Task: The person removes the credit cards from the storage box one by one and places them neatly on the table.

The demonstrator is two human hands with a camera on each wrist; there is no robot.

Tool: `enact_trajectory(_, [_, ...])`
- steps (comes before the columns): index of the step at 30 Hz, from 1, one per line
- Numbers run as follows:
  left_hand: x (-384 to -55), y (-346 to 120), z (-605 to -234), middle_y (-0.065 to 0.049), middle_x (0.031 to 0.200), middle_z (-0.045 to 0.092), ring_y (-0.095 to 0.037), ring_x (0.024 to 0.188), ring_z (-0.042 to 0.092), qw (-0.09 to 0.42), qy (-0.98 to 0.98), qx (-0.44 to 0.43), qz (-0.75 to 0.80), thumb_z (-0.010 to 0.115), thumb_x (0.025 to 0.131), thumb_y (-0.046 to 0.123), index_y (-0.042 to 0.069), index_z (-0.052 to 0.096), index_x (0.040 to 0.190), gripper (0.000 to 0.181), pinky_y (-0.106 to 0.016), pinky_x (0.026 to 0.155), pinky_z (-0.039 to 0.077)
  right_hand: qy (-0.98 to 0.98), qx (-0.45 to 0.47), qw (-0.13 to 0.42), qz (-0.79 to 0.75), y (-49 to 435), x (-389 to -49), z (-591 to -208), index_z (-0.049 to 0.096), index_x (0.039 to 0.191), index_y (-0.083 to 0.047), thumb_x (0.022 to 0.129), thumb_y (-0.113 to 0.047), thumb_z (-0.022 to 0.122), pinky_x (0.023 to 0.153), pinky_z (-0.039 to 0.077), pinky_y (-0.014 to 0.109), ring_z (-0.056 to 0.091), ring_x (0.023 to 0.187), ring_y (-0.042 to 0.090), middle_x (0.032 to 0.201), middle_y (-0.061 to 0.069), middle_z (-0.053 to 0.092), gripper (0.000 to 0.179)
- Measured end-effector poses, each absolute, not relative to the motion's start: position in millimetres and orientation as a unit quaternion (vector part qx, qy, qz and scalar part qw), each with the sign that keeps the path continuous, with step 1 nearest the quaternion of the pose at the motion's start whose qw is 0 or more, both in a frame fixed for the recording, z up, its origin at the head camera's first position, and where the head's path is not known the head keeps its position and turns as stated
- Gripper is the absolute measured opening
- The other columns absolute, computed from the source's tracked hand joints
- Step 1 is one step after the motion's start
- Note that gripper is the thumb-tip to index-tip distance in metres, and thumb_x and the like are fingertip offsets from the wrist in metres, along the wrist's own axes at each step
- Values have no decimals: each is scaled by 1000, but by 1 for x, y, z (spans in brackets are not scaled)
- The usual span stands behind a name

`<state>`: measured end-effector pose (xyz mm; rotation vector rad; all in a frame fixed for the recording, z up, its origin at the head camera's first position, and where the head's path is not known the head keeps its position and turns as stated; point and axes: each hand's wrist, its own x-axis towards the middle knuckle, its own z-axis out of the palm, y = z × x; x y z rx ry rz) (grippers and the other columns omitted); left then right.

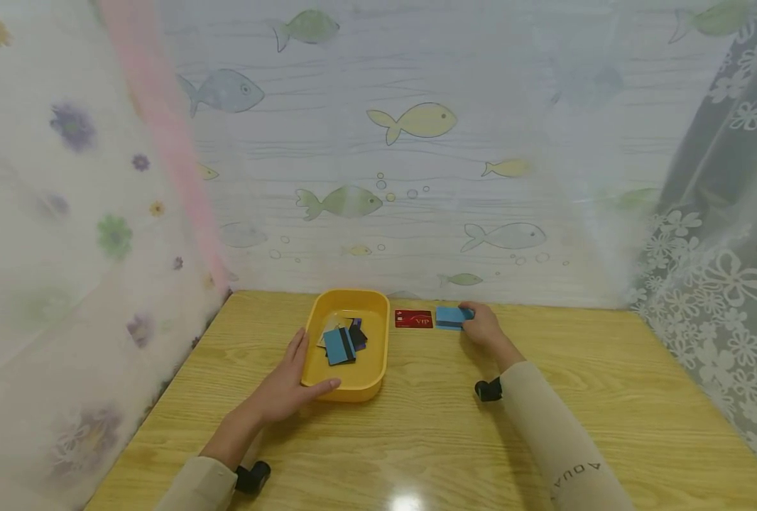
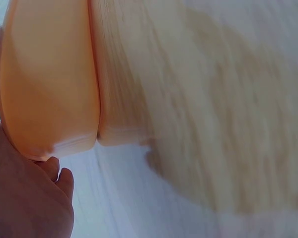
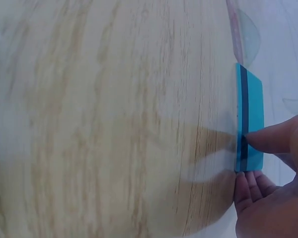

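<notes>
In the head view, my left hand [image 1: 282,387] rests against the left side of a yellow plastic tray [image 1: 378,362], its thumb stretched along the front rim. The tray wall [image 2: 49,84] fills the left of the left wrist view. A blue card with a dark stripe [image 1: 339,346] lies on other cards inside. Right of the tray, my right hand [image 1: 482,328] pinches the right end of a blue card [image 1: 449,316]. In the right wrist view, the thumb presses that card's striped face [image 3: 253,109], with the fingers at its short edge. A red VIP card [image 1: 410,319] lies just left of it.
The wood-grain table [image 1: 429,426] extends in front of the cards. A fish-print curtain [image 1: 417,177] hangs behind its far edge, close to the cards. Flower-print sheets hang at the left [image 1: 65,234] and right [image 1: 723,298].
</notes>
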<state>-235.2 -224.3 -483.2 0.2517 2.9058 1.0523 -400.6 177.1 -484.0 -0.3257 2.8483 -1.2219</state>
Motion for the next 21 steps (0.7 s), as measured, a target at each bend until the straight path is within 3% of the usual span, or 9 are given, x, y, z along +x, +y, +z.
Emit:
enact_trajectory(8, [-236, -224, -484, -8, 172, -10, -40, 155, 16, 22, 937, 81, 338, 62, 83, 79, 14, -6, 165, 125, -63, 118, 25, 918, -92, 33, -385, 176, -407, -487, 48, 146, 9, 86, 11, 37, 90, 37, 47, 37, 141, 48, 155, 33, 37, 61])
enact_trajectory(15, [-236, -224, -484, -8, 172, -10, -40, 155, 16, 21, 937, 82, 338, 62, 83, 79, 14, -5, 165, 125, -63, 118, 25, 917, -91, 40, -386, 175, -408, -487, 46, 147, 10, 87, 11, 36, 103, 38, 50, 29, 146, 50, 155, 34, 35, 61])
enact_trajectory(21, [-235, -224, -484, -9, 172, -9, -41, 154, 18, 17, 937, 83, 339, 63, 84, 78, 13, -4, 165, 124, -63, 118, 26, 919, -88, 47, -382, 175, -409, -487, 46, 148, 10, 87, 11, 36, 103, 38, 47, 29, 146, 49, 156, 34, 35, 62])
